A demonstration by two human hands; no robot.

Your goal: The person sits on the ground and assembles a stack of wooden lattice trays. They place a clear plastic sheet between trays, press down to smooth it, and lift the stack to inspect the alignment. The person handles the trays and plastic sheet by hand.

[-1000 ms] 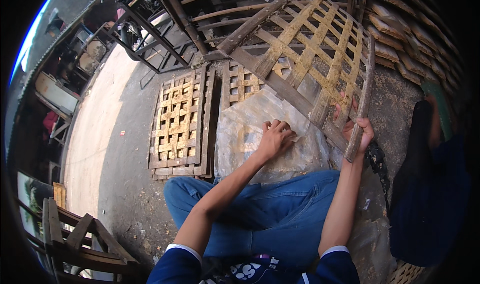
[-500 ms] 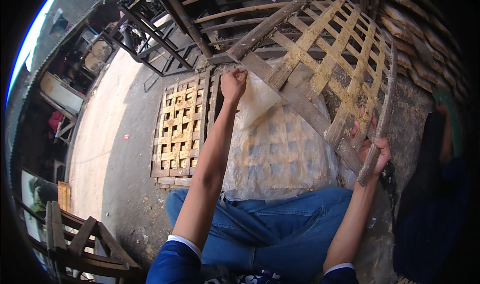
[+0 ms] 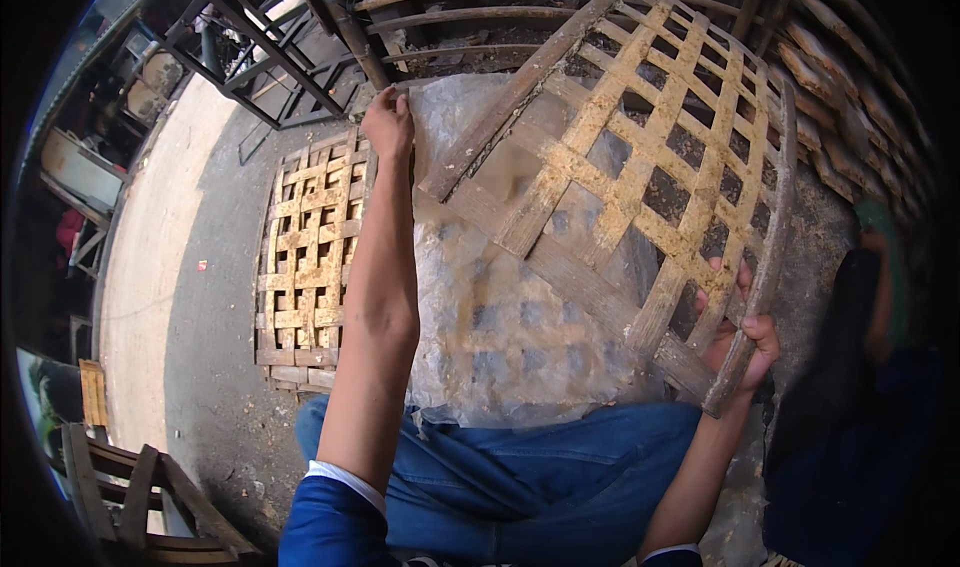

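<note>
My right hand (image 3: 742,332) is closed round the near corner of a woven slat frame (image 3: 665,212), its wooden lattice coated with yellowish crumbs. The frame is tilted up at the right. Beneath it lies a cloudy, wrinkled plastic sheet (image 3: 470,367), spread in front of my lap, with another lattice showing faintly through it. At the sheet's far left corner, my left hand (image 3: 388,125) pinches the plastic edge between closed fingers. Part of the sheet is hidden behind the raised frame.
A second lattice panel (image 3: 310,257) lies on the ground to the left. Stacked slabs (image 3: 850,97) rise at the far right, beside a person's dark-clothed leg (image 3: 835,357). Bamboo rails (image 3: 480,12) and a dark metal stand (image 3: 260,57) are behind. Wooden pieces (image 3: 140,497) stand lower left.
My left hand has drawn the plastic's folded corner out to the far left, so the sheet now lies flatter. The right hand keeps hold of the tilted frame. The view has shifted slightly.
</note>
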